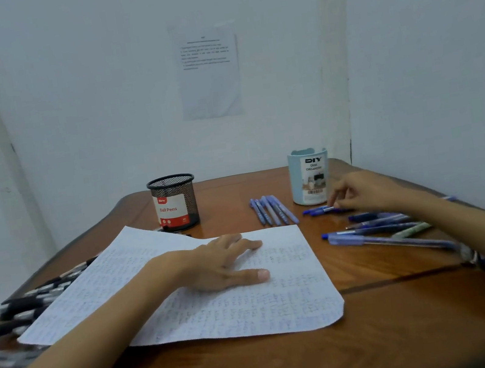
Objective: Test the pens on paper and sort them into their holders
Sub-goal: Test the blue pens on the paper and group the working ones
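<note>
Left hand point(216, 263) is lying flat, pinning paper point(256, 313) | right hand point(361, 192) is pinching pen point(316, 210); best lifting it alone, tip first

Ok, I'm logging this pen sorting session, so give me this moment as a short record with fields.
left hand: flat on the paper
right hand: fingers at a blue pen, grip unclear
black mesh holder: upright, no pens above its rim
light blue holder: upright, beside the right hand
loose pens: row of blue pens between the holders; pile of dark pens at left
</note>
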The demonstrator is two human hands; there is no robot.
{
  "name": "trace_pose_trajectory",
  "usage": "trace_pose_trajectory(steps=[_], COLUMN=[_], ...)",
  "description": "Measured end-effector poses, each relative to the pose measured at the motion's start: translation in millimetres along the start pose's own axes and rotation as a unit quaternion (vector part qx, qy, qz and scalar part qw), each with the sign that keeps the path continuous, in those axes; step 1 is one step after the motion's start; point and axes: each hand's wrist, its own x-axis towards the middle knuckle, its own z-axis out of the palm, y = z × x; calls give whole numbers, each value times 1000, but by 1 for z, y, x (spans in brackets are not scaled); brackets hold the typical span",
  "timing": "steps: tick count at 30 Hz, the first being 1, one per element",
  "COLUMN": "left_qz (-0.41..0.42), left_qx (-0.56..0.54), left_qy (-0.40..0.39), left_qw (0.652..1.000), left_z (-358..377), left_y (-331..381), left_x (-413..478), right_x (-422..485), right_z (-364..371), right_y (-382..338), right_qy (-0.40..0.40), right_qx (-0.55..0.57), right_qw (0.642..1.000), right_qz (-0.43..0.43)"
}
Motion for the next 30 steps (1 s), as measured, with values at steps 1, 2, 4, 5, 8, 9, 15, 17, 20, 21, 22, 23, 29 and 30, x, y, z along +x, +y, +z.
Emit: trace_pose_trajectory(steps=[1, 2, 4, 5, 8, 9, 15, 17, 20, 21, 22, 23, 29, 30], left_qz=[3, 7, 23, 34, 59, 60, 51, 47, 54, 57, 60, 62, 57, 55], left_qx=[4, 2, -21, -35, -66, -69, -54, -52, -52, -58, -65, -71, -78, -73], left_qy=[5, 10, 25, 38, 87, 97, 89, 74, 62, 60, 59, 59, 74, 75], left_qw=[1000, 1000, 999, 998, 992, 991, 993, 995, 995, 995, 994, 994, 993, 993], left_z=[1, 3, 7, 10, 14, 14, 8, 6, 6, 6, 7, 8, 12, 12], left_y=[1, 2, 4, 4, 3, 2, -1, -4, -5, -5, -5, -5, -11, -11], left_x=[1, 2, 5, 7, 12, 13, 12, 11, 10, 10, 10, 10, 6, 7], right_x=[-2, -2, 2, 5, 10, 11, 10, 9, 7, 7, 7, 6, 2, 3], right_z=[-1, 0, 2, 4, 11, 13, 15, 14, 12, 10, 8, 6, 6, 8], right_y=[3, 5, 7, 7, 7, 7, 8, 9, 10, 11, 13, 15, 30, 29], right_qy=[-7, -9, -2, 5, 12, 13, -14, -26, -20, -15, -6, 7, 6, 6], right_qx=[-5, -17, -48, -66, -110, -112, -31, -22, -36, -32, -24, -9, 10, -4], right_qw=[1000, 1000, 998, 997, 993, 992, 996, 996, 995, 996, 996, 997, 999, 999], right_qz=[-8, -15, -27, -34, -49, -52, -79, -87, -86, -84, -83, -79, -33, -33])
